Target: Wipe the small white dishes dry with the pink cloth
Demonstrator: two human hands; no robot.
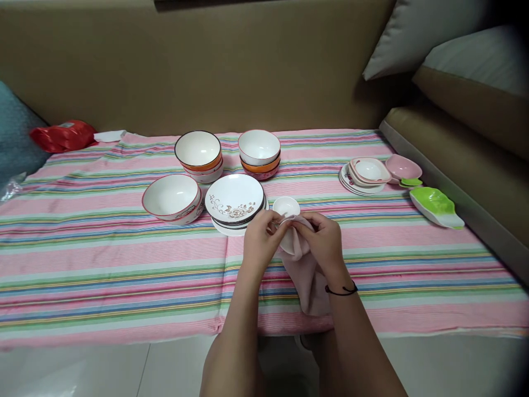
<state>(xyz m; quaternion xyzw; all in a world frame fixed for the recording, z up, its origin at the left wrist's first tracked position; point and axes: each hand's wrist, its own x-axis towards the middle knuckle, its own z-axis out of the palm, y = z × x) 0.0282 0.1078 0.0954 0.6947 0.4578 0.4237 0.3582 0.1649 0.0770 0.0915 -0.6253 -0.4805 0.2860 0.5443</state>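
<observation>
Pinches white dish (286, 243), likely light, breakable, safest by the rim, and soft pink cloth (300, 278) between closed left hand (263, 231) and right hand (324, 238), right of flowered plates (231, 193).

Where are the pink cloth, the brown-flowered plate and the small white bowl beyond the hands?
Pink cloth (303, 277), head view, on its hanging part.
Brown-flowered plate (234, 197), head view, on its upper face.
Small white bowl (286, 206), head view, on its inside.
</observation>
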